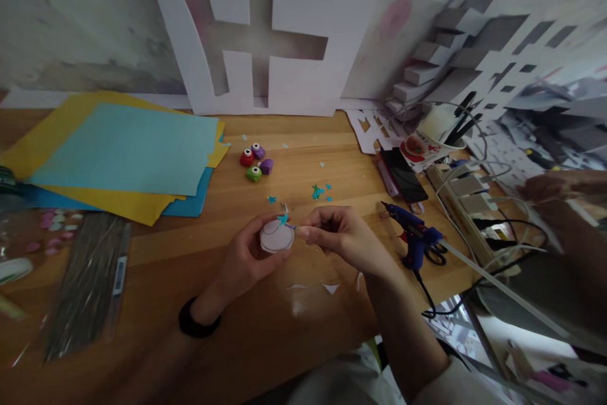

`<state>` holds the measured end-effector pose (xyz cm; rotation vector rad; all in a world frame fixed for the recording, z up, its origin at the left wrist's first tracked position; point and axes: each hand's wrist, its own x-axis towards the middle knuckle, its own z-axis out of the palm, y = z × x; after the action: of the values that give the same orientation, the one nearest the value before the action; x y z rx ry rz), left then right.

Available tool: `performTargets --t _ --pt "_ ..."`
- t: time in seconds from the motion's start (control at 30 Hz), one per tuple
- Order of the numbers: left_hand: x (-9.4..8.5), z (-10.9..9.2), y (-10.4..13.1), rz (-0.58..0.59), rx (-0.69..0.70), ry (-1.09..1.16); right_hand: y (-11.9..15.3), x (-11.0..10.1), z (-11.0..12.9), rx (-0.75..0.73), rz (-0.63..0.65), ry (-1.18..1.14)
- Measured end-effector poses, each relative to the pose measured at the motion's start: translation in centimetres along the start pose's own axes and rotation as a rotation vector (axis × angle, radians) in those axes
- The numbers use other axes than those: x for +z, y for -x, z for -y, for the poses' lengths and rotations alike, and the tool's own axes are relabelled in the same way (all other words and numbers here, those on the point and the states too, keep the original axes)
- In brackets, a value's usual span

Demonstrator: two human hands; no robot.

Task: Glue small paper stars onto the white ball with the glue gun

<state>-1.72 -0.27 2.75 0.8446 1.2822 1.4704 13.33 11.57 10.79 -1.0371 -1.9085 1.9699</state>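
My left hand (250,254) curls around a small round white piece (277,239), thumb along its near edge and fingers at its far left side. A blue star (282,220) sits at the far rim of this piece, with a thin dark curved line across its white face. My right hand (339,233) is closed in a pinch on a thin purplish stick (291,227) whose tip reaches the white piece beside the star. What lies inside the right fingers is hidden. Several loose blue stars (317,191) lie on the table just beyond my hands.
A blue glue gun (413,231) with its cable lies right of my right arm, near a phone (403,174) and a power strip (467,203). Small eyed figures (254,173) stand ahead. Coloured sheets (128,146) and bagged wires (88,285) lie left. Another person's arm (564,203) shows at right.
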Motion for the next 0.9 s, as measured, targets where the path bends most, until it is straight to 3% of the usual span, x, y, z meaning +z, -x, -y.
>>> performTargets --t 0.23,0.47,0.6,0.73,0.9 --pt "-0.22 0.3 0.0 0.037 0.003 -0.011 -0.03 0.11 0.22 0.022 -0.001 0.018" --pt "-0.02 0.3 0.11 0.002 -0.007 0.037 0.22 0.08 0.6 0.011 0.013 0.037" --pt "-0.16 0.45 0.1 0.027 0.004 0.034 0.65 -0.26 0.22 0.002 -0.034 0.075" --pt "-0.2 0.6 0.1 -0.021 -0.002 0.011 0.75 -0.14 -0.06 -0.04 -0.09 0.035" --pt "-0.28 0.95 -0.01 0.022 0.027 0.02 0.3 0.5 0.26 -0.043 -0.061 -0.018"
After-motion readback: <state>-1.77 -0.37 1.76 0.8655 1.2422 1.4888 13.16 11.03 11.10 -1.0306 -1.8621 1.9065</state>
